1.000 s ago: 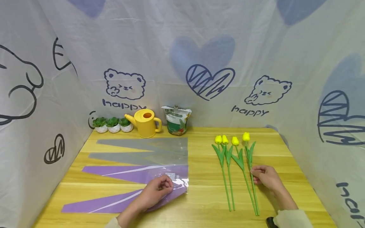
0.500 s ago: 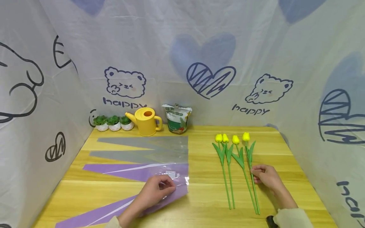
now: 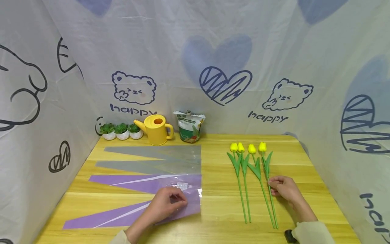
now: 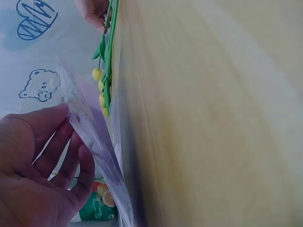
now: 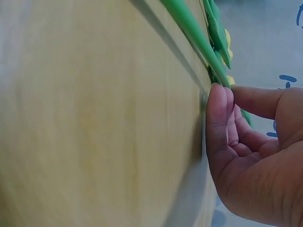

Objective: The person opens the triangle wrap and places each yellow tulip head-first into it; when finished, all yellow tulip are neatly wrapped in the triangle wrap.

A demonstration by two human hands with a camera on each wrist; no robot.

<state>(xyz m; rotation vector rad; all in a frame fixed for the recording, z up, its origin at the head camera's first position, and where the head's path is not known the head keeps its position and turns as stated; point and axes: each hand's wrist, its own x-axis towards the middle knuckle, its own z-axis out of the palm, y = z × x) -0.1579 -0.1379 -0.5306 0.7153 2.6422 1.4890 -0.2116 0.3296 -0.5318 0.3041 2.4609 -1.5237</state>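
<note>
In the head view my left hand [image 3: 167, 204] pinches the near right part of a purple, partly clear plastic wrapping sleeve [image 3: 118, 222] with long tapering tails. The left wrist view shows the thumb and forefinger at the film's edge [image 4: 90, 127], which stands up off the table. My right hand [image 3: 284, 190] pinches the green stem of the rightmost yellow tulip [image 3: 262, 147] between thumb and fingers, just below its leaves. In the right wrist view that stem [image 5: 194, 33] slants over the table to the fingertips. Several more tulips [image 3: 251, 149] lie to its left.
A grey clear sleeve [image 3: 128, 166] lies beyond the purple one. Along the back stand small potted succulents [image 3: 122, 132], a yellow watering can [image 3: 156, 132] and a clipped green-and-white bag [image 3: 189, 128]. Patterned white cloth [image 3: 170, 81] encloses the wooden table [image 3: 219, 203].
My left hand has shifted slightly right with the film. The sleeve's near tail swung toward the front edge, then back. The right hand stays put on the stem; the tulip's head has dipped slightly.
</note>
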